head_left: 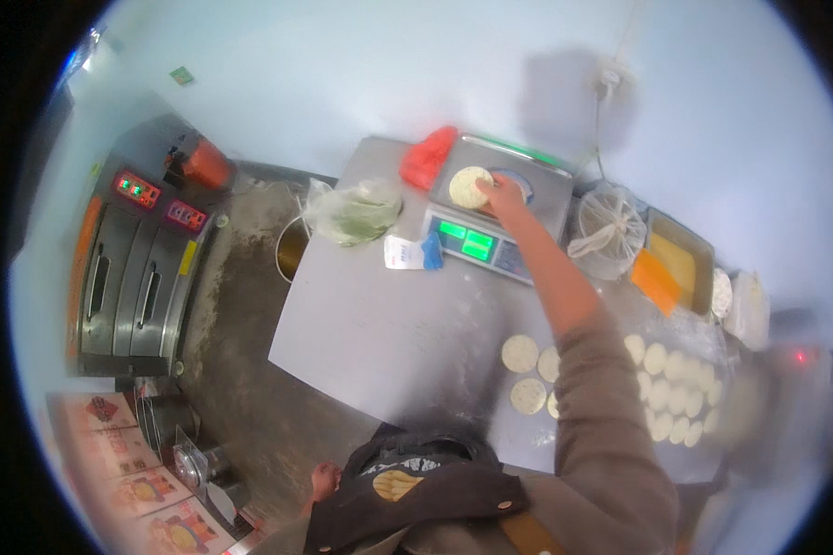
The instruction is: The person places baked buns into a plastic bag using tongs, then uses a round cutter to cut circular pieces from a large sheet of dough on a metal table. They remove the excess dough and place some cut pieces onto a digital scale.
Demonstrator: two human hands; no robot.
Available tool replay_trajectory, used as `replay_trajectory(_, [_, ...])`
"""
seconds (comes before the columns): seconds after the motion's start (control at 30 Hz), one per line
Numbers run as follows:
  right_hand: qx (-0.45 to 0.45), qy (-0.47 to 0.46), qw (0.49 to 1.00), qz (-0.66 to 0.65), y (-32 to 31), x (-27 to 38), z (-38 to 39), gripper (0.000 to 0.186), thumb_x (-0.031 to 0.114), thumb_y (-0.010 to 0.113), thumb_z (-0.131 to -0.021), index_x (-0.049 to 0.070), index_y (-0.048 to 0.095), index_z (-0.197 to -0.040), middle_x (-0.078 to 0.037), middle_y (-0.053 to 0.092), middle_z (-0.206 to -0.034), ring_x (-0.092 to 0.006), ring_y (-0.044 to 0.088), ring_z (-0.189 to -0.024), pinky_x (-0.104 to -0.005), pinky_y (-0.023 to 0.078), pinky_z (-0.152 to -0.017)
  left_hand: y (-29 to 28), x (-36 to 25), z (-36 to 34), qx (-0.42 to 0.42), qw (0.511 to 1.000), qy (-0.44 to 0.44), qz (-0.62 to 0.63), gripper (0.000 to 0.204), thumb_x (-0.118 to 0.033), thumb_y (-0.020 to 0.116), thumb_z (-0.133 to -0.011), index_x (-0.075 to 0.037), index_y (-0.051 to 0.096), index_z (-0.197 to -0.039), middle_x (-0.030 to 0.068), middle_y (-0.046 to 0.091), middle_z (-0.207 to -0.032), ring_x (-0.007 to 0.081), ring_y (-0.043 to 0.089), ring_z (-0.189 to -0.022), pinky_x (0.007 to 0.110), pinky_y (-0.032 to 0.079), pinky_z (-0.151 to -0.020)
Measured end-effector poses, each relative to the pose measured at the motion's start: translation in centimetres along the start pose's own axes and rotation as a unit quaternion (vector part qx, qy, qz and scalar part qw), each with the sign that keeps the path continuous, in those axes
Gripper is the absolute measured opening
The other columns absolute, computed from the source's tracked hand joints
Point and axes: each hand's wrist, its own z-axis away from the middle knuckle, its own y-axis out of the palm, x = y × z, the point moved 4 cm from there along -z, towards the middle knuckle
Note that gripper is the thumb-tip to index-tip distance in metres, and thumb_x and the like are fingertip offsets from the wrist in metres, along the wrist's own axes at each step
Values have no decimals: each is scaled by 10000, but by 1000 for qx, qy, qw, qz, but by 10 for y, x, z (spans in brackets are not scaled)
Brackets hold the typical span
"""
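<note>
My right hand (500,192) reaches over the platform of a digital scale (553,199) with lit green displays. Its fingers are closed on the edge of a pale, speckled flat dough round (471,187). Partly hidden behind that hand, a blue-rimmed dish (525,188) sits on the scale. Low beside my body is my left hand (326,481), away from the table; it is small and blurred, and its fingers cannot be made out. More flattened dough rounds (528,396) lie on the table near my right forearm, which covers some of them.
Rows of dough pieces (677,384) lie at the right of the grey table (361,319). Beyond are a tied clear bag (609,231) and a tray of yellow contents (703,277) with an orange scraper-like sheet (655,280). Greens in plastic (366,215) and a red bag (428,157) lie left. An oven (134,287) stands far left.
</note>
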Motion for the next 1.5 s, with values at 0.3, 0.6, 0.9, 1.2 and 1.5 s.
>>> replay_trajectory(0.3, [-233, -252, 812, 471, 12, 16, -43, 505, 137, 735, -930, 23, 592, -1401, -215, 649, -1328, -374, 678, -1172, -450, 529, -1035, 24, 42, 29, -83, 984, 47, -153, 458, -306, 766, -915, -45, 712, -1287, 163, 781, -1104, 255, 733, -1044, 392, 554, -956])
replay_trajectory(0.6, [-204, -256, 875, 358, -98, 7, 161, 280, 78, 669, -947, 57, 683, -1226, -159, 681, -1175, -303, 676, -1058, -399, 535, -948, 8, -21, -9, 23, 949, 249, -194, 283, -179, 673, -957, 6, 694, -1170, 106, 737, -943, 187, 716, -820, 325, 552, -671])
replay_trajectory(0.9, [-172, -115, 888, 409, -56, -174, 498, 92, 40, 626, -936, 22, 668, -1016, -212, 655, -1075, -435, 620, -1070, -492, 508, -922, 49, -122, -28, 78, 992, 101, -22, 217, -178, 669, -978, -7, 711, -1104, 73, 729, -888, 126, 665, -699, 279, 502, -553])
replay_trajectory(1.2, [-172, 35, 941, 291, 17, -232, 627, 190, 9, 633, -912, 66, 725, -1069, -157, 693, -1063, -329, 689, -1003, -415, 555, -853, 166, -228, -69, 223, 938, 218, -154, 281, -205, 718, -1002, 18, 702, -1172, 72, 729, -936, 143, 681, -786, 279, 562, -693])
replay_trajectory(1.5, [-342, 161, 850, 366, 73, -274, 729, 212, 146, 593, -966, 82, 752, -1091, -190, 716, -1070, -413, 694, -990, -475, 556, -861, 253, -484, -190, 13, 787, 569, -239, 515, -259, 757, -885, -10, 655, -1324, 175, 750, -1125, 289, 716, -1025, 399, 562, -911])
